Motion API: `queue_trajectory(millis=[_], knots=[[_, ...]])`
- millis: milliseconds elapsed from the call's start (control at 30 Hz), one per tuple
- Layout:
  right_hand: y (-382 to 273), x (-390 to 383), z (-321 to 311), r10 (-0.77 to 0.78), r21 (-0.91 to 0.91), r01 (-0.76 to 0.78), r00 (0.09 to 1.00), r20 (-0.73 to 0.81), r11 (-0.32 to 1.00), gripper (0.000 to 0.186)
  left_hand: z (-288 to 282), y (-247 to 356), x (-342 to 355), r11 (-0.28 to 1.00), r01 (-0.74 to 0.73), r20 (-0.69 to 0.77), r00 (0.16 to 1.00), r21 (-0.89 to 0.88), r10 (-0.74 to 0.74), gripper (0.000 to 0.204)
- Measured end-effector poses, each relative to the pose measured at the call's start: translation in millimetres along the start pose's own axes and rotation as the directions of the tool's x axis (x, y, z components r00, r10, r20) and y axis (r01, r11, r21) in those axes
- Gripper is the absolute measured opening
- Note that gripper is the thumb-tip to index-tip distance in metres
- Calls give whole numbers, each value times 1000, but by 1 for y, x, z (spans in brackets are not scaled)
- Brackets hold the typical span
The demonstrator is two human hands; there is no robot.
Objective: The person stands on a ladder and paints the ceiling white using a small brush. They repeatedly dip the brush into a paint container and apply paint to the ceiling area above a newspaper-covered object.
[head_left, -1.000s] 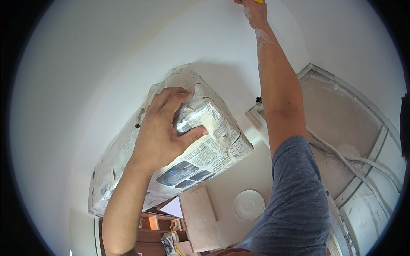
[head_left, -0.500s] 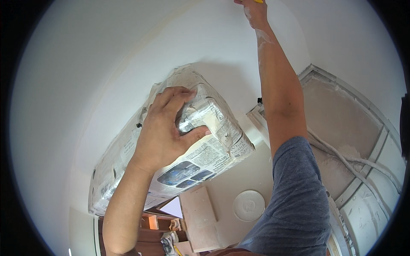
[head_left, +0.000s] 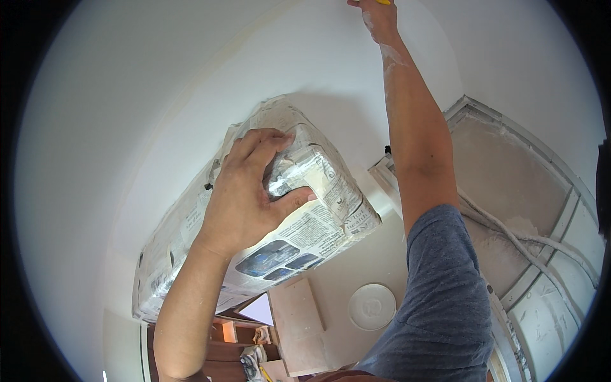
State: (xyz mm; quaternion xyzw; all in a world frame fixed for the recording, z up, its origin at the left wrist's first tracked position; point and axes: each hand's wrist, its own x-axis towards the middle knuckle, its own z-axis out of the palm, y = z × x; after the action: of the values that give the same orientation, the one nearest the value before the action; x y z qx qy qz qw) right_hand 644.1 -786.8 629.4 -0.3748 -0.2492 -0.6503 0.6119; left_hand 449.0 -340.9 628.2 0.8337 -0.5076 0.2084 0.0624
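Note:
My left hand point(head_left: 245, 181) rests across a long box-shaped thing point(head_left: 347, 210) wrapped in newspaper and clear film, set against the white wall. Its fingers are bent over the upper side and its thumb stretches apart from them along the front. At the top edge of the picture my right hand point(head_left: 379, 18), smeared with white at the wrist, is closed around something yellow point(head_left: 383, 2). Only a small piece of that yellow thing shows; the rest is cut off by the frame. My right arm reaches far up along the white wall point(head_left: 324, 57).
Below lie a round white lid or plate-like disc point(head_left: 372, 307) and a pale board point(head_left: 299, 325). Brown shelves point(head_left: 223, 353) with odds and ends stand at the lower left. To the right, dusty cables point(head_left: 509, 232) cross a framed recess point(head_left: 515, 169).

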Motion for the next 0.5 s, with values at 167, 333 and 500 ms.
queue_trajectory(millis=[167, 333, 500], knots=[[1, 0, -1, 19, -49, -20, 1000, -9, 999, 19, 0, 0, 0, 1000, 3, 1, 1000, -4, -3, 77], [4, 3, 0, 18, -23, -18, 1000, 5, 1000, 19, 0, -1, 0, 1000, -10, -4, 1000, -6, 10, 77], [1, 1, -1, 30, -25, -30, 999, 18, 999, 21, 1, -1, 0, 1000, 10, 3, 1000, -1, -10, 78]])
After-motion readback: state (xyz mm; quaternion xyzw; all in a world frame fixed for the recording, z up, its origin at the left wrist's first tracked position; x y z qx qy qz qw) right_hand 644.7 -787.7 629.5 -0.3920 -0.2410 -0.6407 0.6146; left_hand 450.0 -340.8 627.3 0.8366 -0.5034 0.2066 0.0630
